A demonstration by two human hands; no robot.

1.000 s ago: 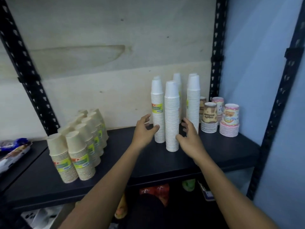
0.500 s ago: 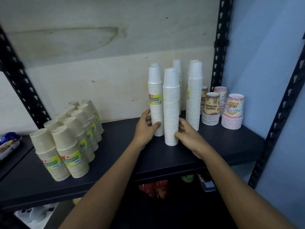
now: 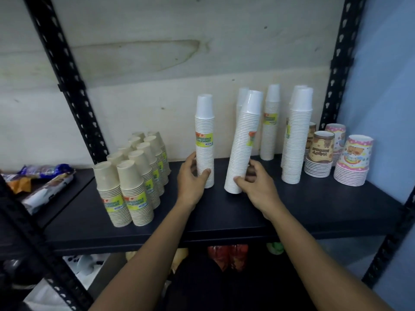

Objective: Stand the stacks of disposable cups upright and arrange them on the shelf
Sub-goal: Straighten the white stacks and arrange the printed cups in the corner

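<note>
The left hand [image 3: 190, 182] and right hand [image 3: 258, 187] are bare. The left forearm [image 3: 143, 254] and right forearm [image 3: 314, 250] are uncovered down to the bottom edge of the frame. What looks like dark clothing [image 3: 197, 283] shows dimly at lower centre, its details unreadable.

My right hand [image 3: 258, 189] covers the lower side of the tilted tall white paper-cup stack [image 3: 244, 140], which hides most of another white stack [image 3: 241, 93] behind. Crumpled shiny packets [image 3: 45, 176] at left are blurred, cut off.

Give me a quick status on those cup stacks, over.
Left hand grips upright white cup stack. Right hand grips second white cup stack, leaning right. More white stacks stand close behind it.
</note>
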